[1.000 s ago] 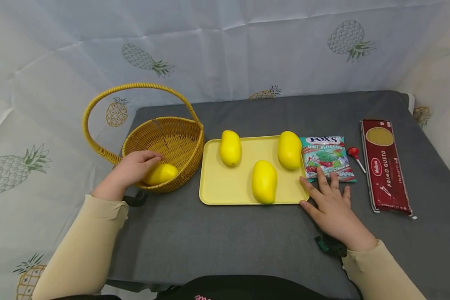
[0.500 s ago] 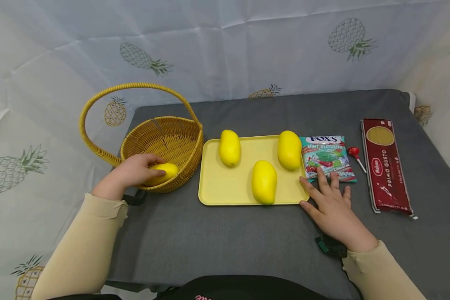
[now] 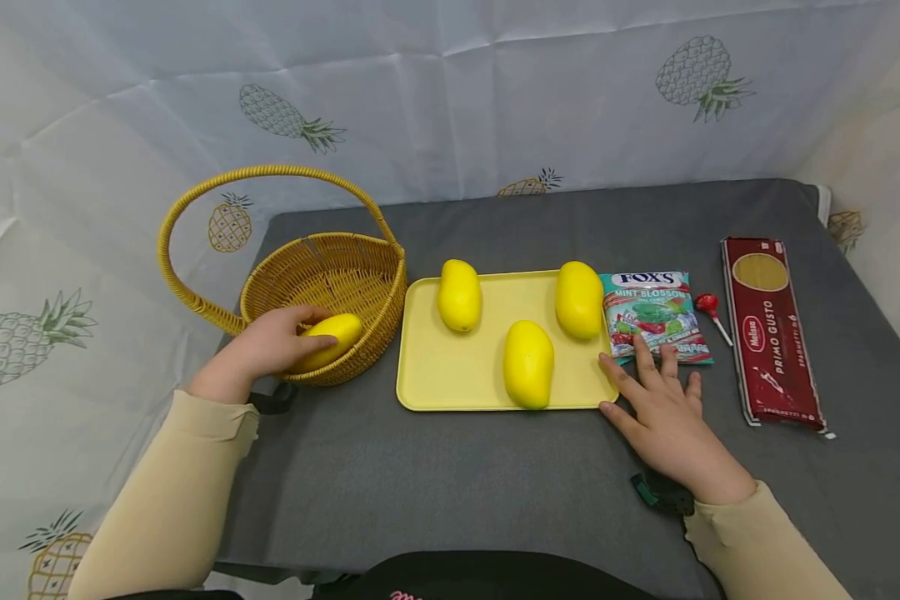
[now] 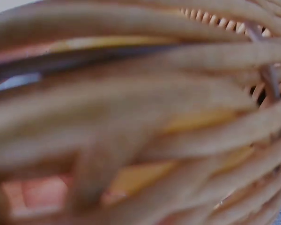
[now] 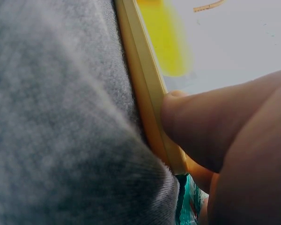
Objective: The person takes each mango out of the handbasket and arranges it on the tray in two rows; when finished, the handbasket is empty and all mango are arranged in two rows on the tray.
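In the head view my left hand (image 3: 275, 343) reaches over the near-left rim of a yellow wicker basket (image 3: 378, 308). Its thumb and fingers hold a yellow mango (image 3: 336, 337) inside. Basket weave (image 4: 107, 108) fills the left wrist view, blurred, with yellow showing through the gaps. My right hand (image 3: 663, 421) lies with fingers spread at the near right corner of the yellow tray (image 3: 450, 379). Its thumb (image 5: 182, 115) touches the tray's edge in the right wrist view, and longer fingertips rest on the candy bag (image 3: 652, 312). On the tray lie three mangoes, one nearest the front (image 3: 528, 365).
A red lollipop (image 3: 707, 304) lies right of the candy bag, beside a dark red spaghetti packet (image 3: 772, 333). The basket's tall handle (image 3: 270, 172) arches above its bowl. A grey cloth (image 3: 450, 483) covers the table, and a pineapple-print curtain (image 3: 435, 108) hangs behind.
My left hand has taken hold of the mango in the basket, which now sits slightly higher and more tilted. The right hand stays in the same place.
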`<state>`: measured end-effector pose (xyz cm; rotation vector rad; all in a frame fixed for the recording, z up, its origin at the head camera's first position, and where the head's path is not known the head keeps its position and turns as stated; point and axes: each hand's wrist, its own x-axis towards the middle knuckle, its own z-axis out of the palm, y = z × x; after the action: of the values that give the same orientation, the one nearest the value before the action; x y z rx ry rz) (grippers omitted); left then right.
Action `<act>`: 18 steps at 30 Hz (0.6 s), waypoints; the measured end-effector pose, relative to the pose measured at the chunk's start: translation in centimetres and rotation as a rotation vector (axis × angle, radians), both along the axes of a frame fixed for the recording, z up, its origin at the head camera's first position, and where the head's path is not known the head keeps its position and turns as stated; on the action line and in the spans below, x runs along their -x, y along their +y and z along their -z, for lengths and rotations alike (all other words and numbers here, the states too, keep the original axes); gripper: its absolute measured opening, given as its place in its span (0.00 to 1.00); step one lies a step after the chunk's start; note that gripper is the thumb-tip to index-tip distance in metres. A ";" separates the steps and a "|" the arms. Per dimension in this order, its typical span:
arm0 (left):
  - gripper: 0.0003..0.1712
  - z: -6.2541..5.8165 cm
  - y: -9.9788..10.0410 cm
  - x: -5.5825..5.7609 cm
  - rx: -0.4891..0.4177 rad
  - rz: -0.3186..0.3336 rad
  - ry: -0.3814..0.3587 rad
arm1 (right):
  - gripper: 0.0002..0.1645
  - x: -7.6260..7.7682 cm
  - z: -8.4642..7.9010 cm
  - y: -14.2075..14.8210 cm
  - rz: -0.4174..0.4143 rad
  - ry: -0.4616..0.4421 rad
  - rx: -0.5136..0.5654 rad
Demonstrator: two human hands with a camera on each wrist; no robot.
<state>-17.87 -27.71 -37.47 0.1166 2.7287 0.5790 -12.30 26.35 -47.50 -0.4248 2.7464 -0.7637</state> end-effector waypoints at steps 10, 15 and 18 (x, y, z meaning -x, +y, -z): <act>0.40 -0.1 -0.1 -0.4 -0.138 -0.157 0.001 | 0.43 -0.1 -0.2 -0.1 -0.005 0.022 0.018; 0.43 0.0 0.1 -0.5 -0.409 -0.330 -0.026 | 0.44 -0.1 -0.2 0.0 -0.006 0.012 0.018; 0.36 -0.2 0.5 -0.8 -0.760 -0.460 -0.030 | 0.44 -0.1 -0.2 0.0 -0.005 0.009 0.016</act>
<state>-17.09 -27.24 -37.31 -0.3410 2.3517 1.6964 -12.24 26.34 -47.34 -0.4400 2.7483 -0.7848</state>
